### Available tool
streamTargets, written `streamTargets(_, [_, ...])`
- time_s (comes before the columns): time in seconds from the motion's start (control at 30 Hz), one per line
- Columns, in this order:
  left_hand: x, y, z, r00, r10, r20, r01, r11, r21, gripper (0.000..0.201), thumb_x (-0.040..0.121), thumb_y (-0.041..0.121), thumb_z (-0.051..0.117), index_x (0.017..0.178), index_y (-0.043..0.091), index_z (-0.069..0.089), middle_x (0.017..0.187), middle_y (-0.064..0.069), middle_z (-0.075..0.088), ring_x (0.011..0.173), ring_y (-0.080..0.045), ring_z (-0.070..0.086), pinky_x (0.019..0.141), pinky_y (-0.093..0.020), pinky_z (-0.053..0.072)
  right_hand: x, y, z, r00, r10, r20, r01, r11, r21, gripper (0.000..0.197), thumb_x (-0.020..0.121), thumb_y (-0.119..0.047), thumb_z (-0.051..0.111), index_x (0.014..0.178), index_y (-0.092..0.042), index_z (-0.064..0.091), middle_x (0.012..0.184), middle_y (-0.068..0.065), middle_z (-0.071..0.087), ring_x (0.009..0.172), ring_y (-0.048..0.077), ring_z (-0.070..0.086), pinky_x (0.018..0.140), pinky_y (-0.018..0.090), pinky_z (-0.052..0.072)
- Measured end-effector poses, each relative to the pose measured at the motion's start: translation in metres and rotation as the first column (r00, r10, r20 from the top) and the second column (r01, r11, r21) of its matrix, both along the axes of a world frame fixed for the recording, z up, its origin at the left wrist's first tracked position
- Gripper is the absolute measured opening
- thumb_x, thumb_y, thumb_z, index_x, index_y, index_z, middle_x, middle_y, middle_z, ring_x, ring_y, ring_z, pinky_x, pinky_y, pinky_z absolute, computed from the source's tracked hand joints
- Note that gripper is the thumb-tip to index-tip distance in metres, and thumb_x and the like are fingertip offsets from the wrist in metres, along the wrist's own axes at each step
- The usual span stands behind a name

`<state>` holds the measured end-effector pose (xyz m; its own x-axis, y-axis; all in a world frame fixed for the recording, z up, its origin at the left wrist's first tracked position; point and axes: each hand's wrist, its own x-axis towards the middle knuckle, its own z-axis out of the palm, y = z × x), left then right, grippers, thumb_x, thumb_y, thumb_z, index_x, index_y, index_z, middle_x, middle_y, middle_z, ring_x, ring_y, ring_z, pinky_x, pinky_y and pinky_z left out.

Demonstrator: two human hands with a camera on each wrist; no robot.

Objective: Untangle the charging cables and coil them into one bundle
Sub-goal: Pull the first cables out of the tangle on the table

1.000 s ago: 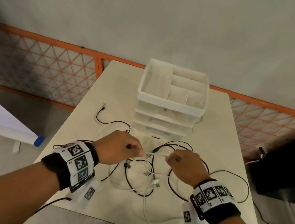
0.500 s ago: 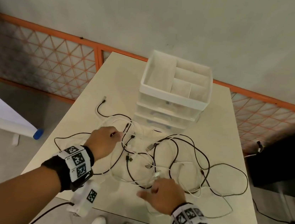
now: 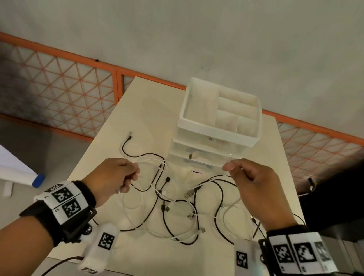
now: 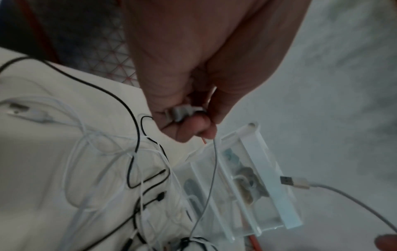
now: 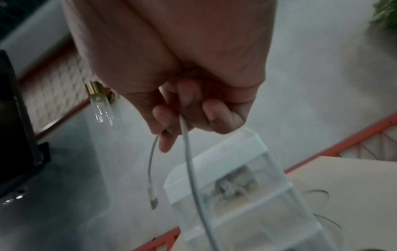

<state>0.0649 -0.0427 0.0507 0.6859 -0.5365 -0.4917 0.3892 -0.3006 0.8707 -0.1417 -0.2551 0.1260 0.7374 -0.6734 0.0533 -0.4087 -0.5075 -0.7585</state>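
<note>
A tangle of black and white charging cables (image 3: 179,208) lies on the cream table (image 3: 147,115). At the tangle's left side my left hand (image 3: 131,177) has its fingers curled round a white cable; the left wrist view shows a grey-white piece (image 4: 184,114) in the fist and a thin strand (image 4: 211,169) hanging from it. My right hand (image 3: 233,168) is raised in front of the drawer unit and pinches a white cable (image 5: 187,152) near its end. That cable's short tail and plug (image 5: 153,202) dangle free.
A white stacked drawer unit (image 3: 217,133) with an open divided top tray stands at the table's back centre. An orange mesh fence (image 3: 45,89) runs behind the table. A dark object (image 3: 353,193) sits off the right edge, and a blue-capped white roll (image 3: 38,181) lies on the floor at left.
My right hand has risen from the tangle's near edge to the front of the drawers, lifting a white cable end. My left hand keeps its grip at the left.
</note>
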Motion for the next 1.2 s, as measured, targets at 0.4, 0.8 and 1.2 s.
streamTargets(0.4, [-0.031, -0.037, 0.039, 0.914, -0.376, 0.155, 0.396, 0.908, -0.136, 0.028, 0.105, 0.018, 0.042, 0.083, 0.012, 0.057, 0.063, -0.005, 0.059, 0.058, -0.012, 0.061, 0.062, -0.029, 0.042, 0.032, 0.032, -0.002, 0.968, 0.242, -0.06, -0.246, 0.965, -0.084, 0.019, 0.097, -0.025, 0.063, 0.08, -0.019, 0.07, 0.054, -0.007, 0.055, 0.049, 0.006, 0.05, 0.052, 0.013, 0.037])
streamTargets(0.8, [-0.008, -0.055, 0.093, 0.979, 0.094, 0.182, -0.01, 0.908, -0.418, 0.024, 0.081, 0.036, 0.069, 0.078, 0.014, 0.063, 0.05, 0.008, 0.027, 0.041, -0.008, 0.023, 0.037, -0.02, 0.025, -0.046, -0.113, -0.059, 0.866, -0.181, -0.467, 0.148, 0.983, -0.107, 0.023, 0.091, -0.044, 0.066, 0.073, -0.03, 0.072, 0.088, -0.002, 0.073, 0.1, 0.029, 0.067, 0.083, 0.032, 0.049])
streamTargets(1.2, [-0.033, -0.084, 0.058, 0.963, 0.195, 0.186, -0.175, 0.977, -0.117, 0.028, 0.102, 0.028, 0.052, 0.086, 0.006, 0.059, 0.045, 0.007, 0.032, 0.038, -0.009, 0.025, 0.039, -0.019, 0.02, -0.007, -0.167, 0.042, 0.944, -0.219, 0.249, 0.217, 0.976, 0.036, 0.021, 0.094, -0.02, 0.05, 0.088, -0.034, 0.064, 0.099, -0.005, 0.073, 0.062, 0.02, 0.072, 0.061, 0.036, 0.052])
